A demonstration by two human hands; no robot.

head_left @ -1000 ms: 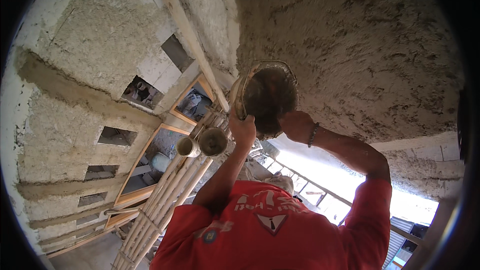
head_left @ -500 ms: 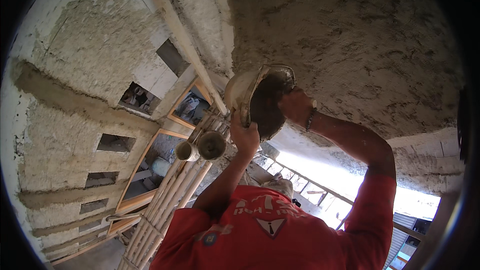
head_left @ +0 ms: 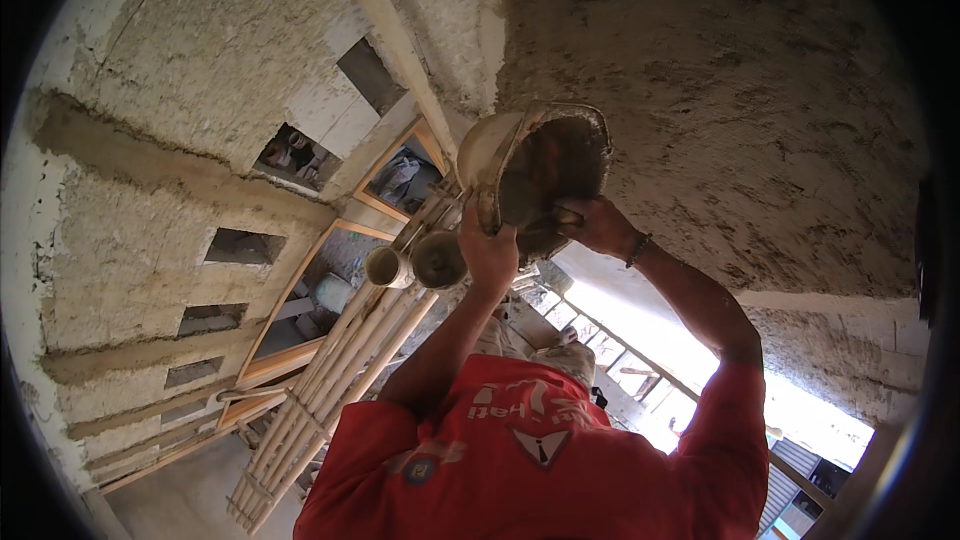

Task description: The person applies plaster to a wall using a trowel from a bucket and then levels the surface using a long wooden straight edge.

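My left hand [head_left: 489, 252] pinches the left rim of the mortar-caked bowl [head_left: 490, 147] – just beyond both hands, long axis near-to-far – while my right hand [head_left: 601, 228] curls by its near right side, grip unclear.

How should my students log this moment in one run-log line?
Left hand: gripping rim of helmet-shaped bowl | right hand: at bowl's opening, hold unclear | in view: pale bucket, bamboo poles, plastered wall
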